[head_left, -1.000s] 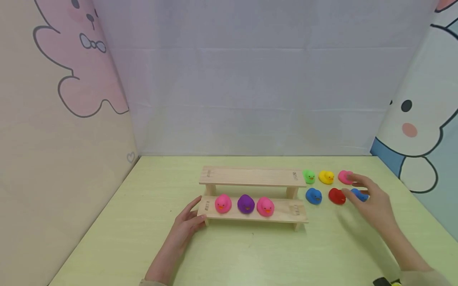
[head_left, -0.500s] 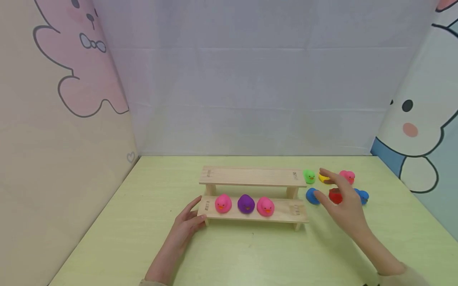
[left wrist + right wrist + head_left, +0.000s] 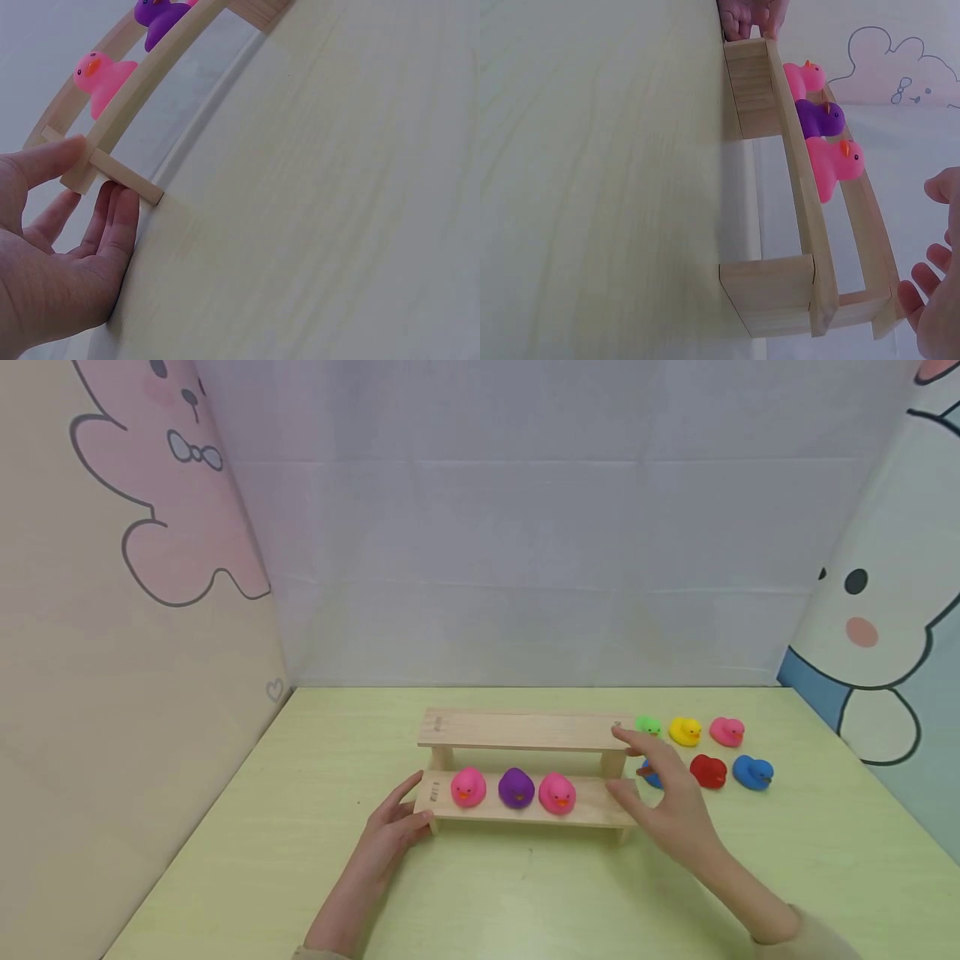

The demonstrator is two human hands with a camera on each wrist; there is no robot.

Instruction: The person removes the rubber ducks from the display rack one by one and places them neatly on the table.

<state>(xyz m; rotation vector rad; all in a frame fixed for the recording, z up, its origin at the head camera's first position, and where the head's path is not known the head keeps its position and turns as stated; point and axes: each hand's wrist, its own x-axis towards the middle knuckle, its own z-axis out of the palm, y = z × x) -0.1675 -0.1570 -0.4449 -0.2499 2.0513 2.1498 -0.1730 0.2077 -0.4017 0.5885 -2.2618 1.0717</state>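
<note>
Creased sheet behind the pale surface; left hand grips the wooden rack, right hand hangs loosely spread.

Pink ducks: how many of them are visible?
3: one pink duck left of the purple duck on the lower shelf, another right of it, a third on the table beside the yellow duck. The right hand might hide more.

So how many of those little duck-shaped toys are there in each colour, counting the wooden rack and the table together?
Pink duck-shaped toys: 3
Blue duck-shaped toys: 2, one partly hidden
Purple duck-shaped toy: 1
Green duck-shaped toy: 1
Yellow duck-shaped toy: 1
Red duck-shaped toy: 1
Total: 9
</note>
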